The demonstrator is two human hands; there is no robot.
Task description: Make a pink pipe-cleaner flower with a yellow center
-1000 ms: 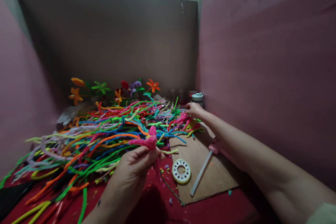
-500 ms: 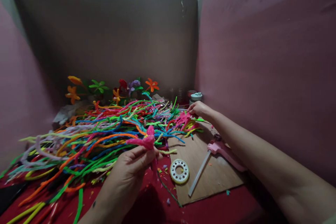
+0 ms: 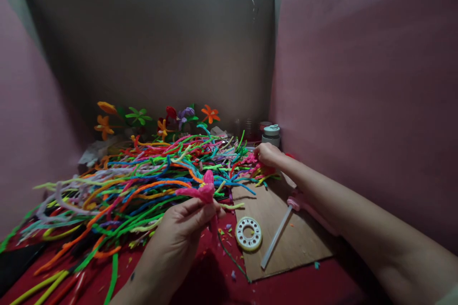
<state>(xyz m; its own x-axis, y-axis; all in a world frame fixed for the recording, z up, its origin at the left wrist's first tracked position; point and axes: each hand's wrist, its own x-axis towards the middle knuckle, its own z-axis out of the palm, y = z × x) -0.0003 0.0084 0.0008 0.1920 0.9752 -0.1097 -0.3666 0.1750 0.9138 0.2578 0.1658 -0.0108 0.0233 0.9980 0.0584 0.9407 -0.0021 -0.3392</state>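
Observation:
My left hand [image 3: 188, 228] is closed in a pinch around the base of a pink pipe-cleaner flower [image 3: 203, 188], whose petals spread upward around a small yellow centre. A pink stem end hangs below those fingers. Farther off, my right hand [image 3: 269, 155] reaches to a small heap of pink pipe-cleaner pieces [image 3: 252, 158] at the back of the brown board. Its fingers are curled down among the pieces, and the fingertips are hidden, so what they grip does not show. Yellow and green pieces [image 3: 268, 178] lie just beneath that hand.
A large pile of coloured pipe cleaners [image 3: 143, 186] covers the left of the red table. On the board [image 3: 304, 252] lie a tape roll [image 3: 248, 234] and a pink glue gun [image 3: 294, 201] with a glue stick [image 3: 275, 238]. Finished flowers [image 3: 211, 113] and a lidded cup [image 3: 271, 134] stand behind.
The view has shifted slightly, moving most things a little right in the picture. My right hand has lowered and curled further into the pink heap. The left keeps its hold on the flower.

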